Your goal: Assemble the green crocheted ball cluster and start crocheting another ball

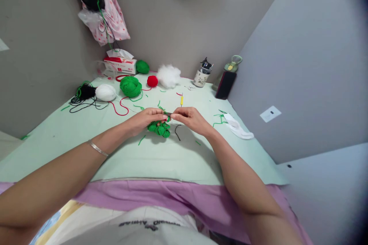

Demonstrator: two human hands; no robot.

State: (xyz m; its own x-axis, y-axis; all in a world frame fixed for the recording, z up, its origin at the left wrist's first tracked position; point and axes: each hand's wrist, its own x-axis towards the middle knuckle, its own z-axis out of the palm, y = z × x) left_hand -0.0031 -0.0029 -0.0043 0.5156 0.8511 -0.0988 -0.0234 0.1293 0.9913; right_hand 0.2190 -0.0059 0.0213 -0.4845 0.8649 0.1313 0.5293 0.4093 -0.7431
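My left hand (152, 115) is closed on a green crocheted piece (158, 129) with bumpy lobes, which hangs below the fingers over the table. A bit of red shows by the fingertips. Close against it, my right hand (188, 116) is pinched, its fingertips nearly touching the left ones. Something thin and dark (168, 114) spans the gap between the two hands, too small to name. Just beyond the right hand lies a crochet hook with a yellow handle (181, 100). A short black yarn piece (177, 133) rests below the hands.
Green yarn (130, 86), white yarn (105, 92), a red ball (152, 81) and white stuffing (169, 75) lie behind. A tissue box (120, 65) stands back left. At right are a jar (202, 75), a phone (225, 85) and a white cloth item (238, 127).
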